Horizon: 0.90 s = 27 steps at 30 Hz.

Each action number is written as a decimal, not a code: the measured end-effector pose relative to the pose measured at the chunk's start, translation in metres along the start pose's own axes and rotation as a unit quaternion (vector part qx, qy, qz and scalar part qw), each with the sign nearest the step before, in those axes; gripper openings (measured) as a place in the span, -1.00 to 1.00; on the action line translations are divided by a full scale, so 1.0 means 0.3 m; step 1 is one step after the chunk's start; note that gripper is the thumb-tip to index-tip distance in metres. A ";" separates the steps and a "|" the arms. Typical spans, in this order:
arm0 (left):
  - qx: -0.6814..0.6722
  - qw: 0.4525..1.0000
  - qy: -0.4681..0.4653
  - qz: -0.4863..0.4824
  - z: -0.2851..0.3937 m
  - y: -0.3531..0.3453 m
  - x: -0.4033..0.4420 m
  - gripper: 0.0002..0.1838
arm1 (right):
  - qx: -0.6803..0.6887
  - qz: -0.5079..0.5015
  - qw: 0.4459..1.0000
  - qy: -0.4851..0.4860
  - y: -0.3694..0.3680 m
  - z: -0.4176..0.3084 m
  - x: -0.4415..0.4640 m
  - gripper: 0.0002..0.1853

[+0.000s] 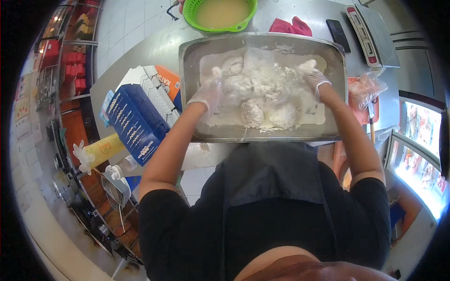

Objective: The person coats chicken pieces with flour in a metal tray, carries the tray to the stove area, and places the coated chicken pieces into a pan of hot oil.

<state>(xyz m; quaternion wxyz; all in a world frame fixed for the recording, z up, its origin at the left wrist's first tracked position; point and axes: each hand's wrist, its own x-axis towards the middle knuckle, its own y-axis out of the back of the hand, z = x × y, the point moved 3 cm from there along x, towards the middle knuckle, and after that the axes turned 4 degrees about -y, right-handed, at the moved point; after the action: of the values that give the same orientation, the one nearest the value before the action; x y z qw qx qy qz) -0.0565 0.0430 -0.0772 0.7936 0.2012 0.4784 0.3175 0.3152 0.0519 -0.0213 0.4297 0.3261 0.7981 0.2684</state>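
A deep metal tray [262, 139] in front of me holds a heap of white flour [262, 77] with several flour-coated lumps. One coated lump [252, 113] lies near the tray's front wall; what is under the coating I cannot make out. At the left side of the heap is my left hand [209, 92], in a clear plastic glove, its whitened fingers apart and partly blurred. My right hand [315, 77], gloved too, hangs over the right side, fingers stretched toward the heap and caked with flour. Neither hand visibly grips a lump.
Behind the tray stands a green colander [220, 29] with cloudy liquid in it, beside a red cloth [291, 27]. A phone [338, 36] and a scale [371, 40] are at the back right. Blue cartons [136, 122] crowd the left; a plastic bag [366, 91] lies right.
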 end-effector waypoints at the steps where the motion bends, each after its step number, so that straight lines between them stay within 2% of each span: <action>1: 0.089 0.995 0.009 -0.033 -0.022 -0.034 0.005 -0.32 | 0.035 -0.080 0.991 -0.099 0.000 0.035 0.000 -0.48; 2: 0.118 0.991 0.010 -0.060 -0.031 -0.073 0.006 -0.32 | 0.199 -0.100 0.963 -0.152 -0.041 0.058 -0.019 -0.46; 3: 0.127 0.988 0.005 -0.085 -0.031 -0.118 0.022 -0.32 | 0.357 -0.116 0.904 -0.201 -0.127 0.082 -0.045 -0.44; 4: 0.117 0.987 -0.003 -0.105 -0.026 -0.158 0.040 -0.32 | 0.504 -0.129 0.818 -0.246 -0.212 0.103 -0.053 -0.41; 6: -0.076 0.992 0.000 -0.098 0.016 -0.196 0.083 -0.31 | 0.477 -0.166 0.840 -0.197 -0.348 0.052 0.052 -0.30; 7: -0.242 0.967 0.019 -0.083 0.059 -0.200 0.091 -0.31 | 0.503 -0.142 0.820 -0.232 -0.299 -0.069 0.061 -0.29; 8: -0.423 0.903 0.029 -0.076 0.122 -0.204 0.084 -0.31 | 0.528 -0.118 0.798 -0.264 -0.250 -0.190 0.054 -0.28; 9: -0.580 0.811 0.035 -0.066 0.185 -0.205 0.072 -0.31 | 0.594 -0.103 0.764 -0.230 -0.260 -0.244 0.073 -0.28; 11: -0.758 0.646 0.003 -0.086 0.301 -0.215 0.035 -0.27 | 0.712 -0.074 0.680 -0.158 -0.301 -0.296 0.111 -0.29; 12: -0.831 0.548 -0.013 -0.097 0.350 -0.213 0.013 -0.26 | 0.712 -0.062 0.684 -0.146 -0.322 -0.298 0.115 -0.30; 14: -0.852 0.519 -0.001 -0.067 0.392 -0.192 -0.016 -0.29 | 0.713 -0.038 0.689 -0.126 -0.361 -0.294 0.127 -0.31; 15: -0.862 0.504 0.008 -0.054 0.404 -0.180 -0.027 -0.30 | 0.609 -0.043 0.780 -0.138 -0.377 -0.280 0.141 -0.38; 17: -0.832 0.551 0.030 -0.060 0.418 -0.155 -0.050 -0.31 | 0.374 -0.055 0.912 -0.161 -0.395 -0.236 0.149 -0.50; 18: -0.815 0.574 0.039 -0.063 0.413 -0.148 -0.057 -0.32 | 0.252 -0.044 0.962 -0.096 -0.383 -0.217 0.133 -0.56; 19: -0.806 0.587 0.037 -0.064 0.398 -0.146 -0.061 -0.33 | 0.124 -0.016 0.992 -0.035 -0.369 -0.200 0.114 -0.62; 20: -0.798 0.599 0.035 -0.064 0.373 -0.141 -0.071 -0.35 | -0.001 0.027 0.995 0.098 -0.303 -0.216 0.044 -0.67; 21: -0.788 0.611 0.033 -0.065 0.337 -0.130 -0.084 -0.36 | -0.125 0.070 0.963 0.228 -0.255 -0.224 -0.016 -0.71; 22: -0.515 0.839 -0.177 0.015 0.166 -0.151 -0.037 -0.37 | -0.198 0.115 0.950 0.211 -0.223 -0.193 -0.017 -0.75; 23: -0.439 0.879 -0.186 0.027 0.136 -0.116 -0.044 -0.40 | -0.280 -0.002 0.960 0.022 -0.062 -0.283 -0.041 -0.76; 24: -0.360 0.912 -0.193 0.040 0.108 -0.080 -0.052 -0.43 | -0.309 0.029 0.949 -0.059 -0.041 -0.196 -0.001 -0.76; 25: -0.454 0.887 -0.080 0.029 0.139 -0.007 -0.080 -0.44 | -0.188 0.069 0.968 -0.150 -0.028 -0.067 0.050 -0.77; 26: -0.546 0.836 0.033 0.040 0.169 0.064 -0.113 -0.45 | 0.268 0.184 0.926 -0.191 -0.068 0.101 0.089 -0.75; 27: -0.550 0.826 0.076 0.096 0.124 0.113 -0.085 -0.44 | 0.664 0.258 0.676 -0.188 -0.124 0.230 0.111 -0.73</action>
<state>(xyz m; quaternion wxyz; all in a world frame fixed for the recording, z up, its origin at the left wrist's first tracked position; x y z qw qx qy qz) -0.0425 0.0491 -0.0228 0.6991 -0.2482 0.2620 0.6173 0.3499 0.0634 -0.0983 0.1551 0.7624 0.5529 -0.2985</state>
